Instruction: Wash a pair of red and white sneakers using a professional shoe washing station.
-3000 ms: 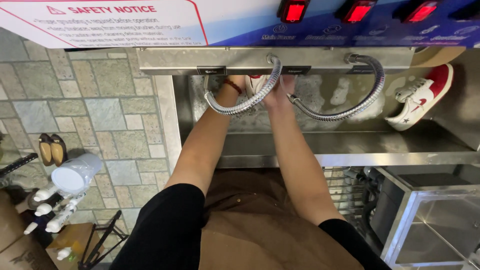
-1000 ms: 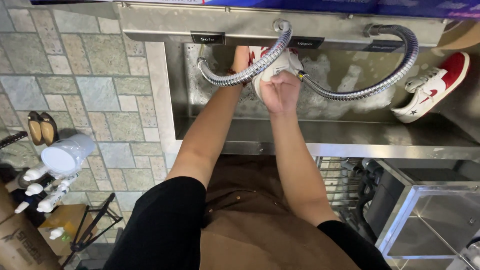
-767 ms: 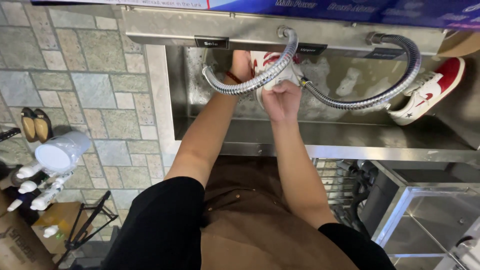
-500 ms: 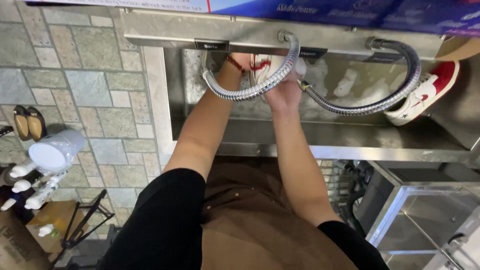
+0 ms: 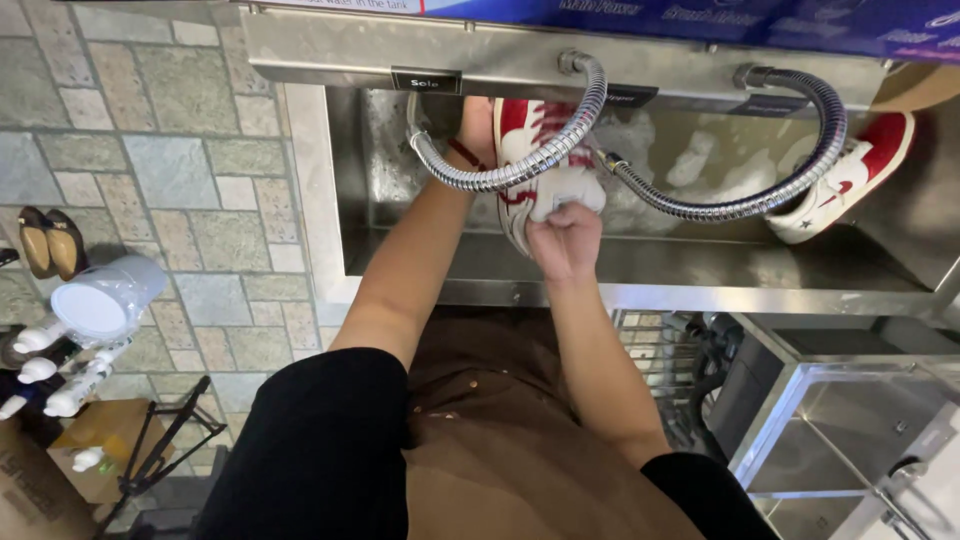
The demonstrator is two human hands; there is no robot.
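Inside the steel sink (image 5: 640, 270), the left hand (image 5: 478, 125) grips the red-and-white sneaker (image 5: 535, 165) while the right hand (image 5: 566, 240) closes its fingers around the toe.

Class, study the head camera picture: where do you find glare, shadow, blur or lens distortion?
Head view: glare streaks the steel sink front and the coiled metal hose; the right hand and left hand on the red and white shoe look sharp; the floor tiles splay outward, suggesting wide-angle distortion.
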